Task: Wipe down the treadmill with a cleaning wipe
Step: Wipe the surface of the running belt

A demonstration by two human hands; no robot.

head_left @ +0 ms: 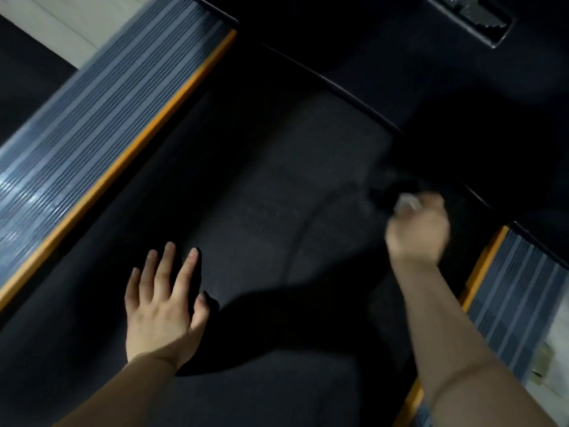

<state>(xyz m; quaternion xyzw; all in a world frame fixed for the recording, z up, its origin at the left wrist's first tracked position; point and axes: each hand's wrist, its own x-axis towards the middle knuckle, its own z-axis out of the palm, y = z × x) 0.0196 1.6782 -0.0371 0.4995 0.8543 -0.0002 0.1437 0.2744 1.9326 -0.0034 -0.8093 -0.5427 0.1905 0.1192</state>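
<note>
Cleaning wipe [408,202]: small pale wad, mostly buried in right hand [418,232], only a blurred corner showing at the knuckles, near the front end of the treadmill belt [277,195] by its right edge. Probably light, soft, limp and damp; likely bunches and slips unless pinned under fingers, so best gripped as a folded pad with a flat face pressed down. Right hand clenched around the wipe, motion-blurred, low over the belt; contact with the surface not clear. Left hand [166,303] flat, fingers spread and straight, pressing on the belt, holding nothing. Belt dark, finely textured, faint dusty specks mid-way. Ribbed grey side rails with orange trim, left [101,134] and right [517,291]. Recessed tray [468,16] on the dark housing at top right; contents too dim to tell.
</note>
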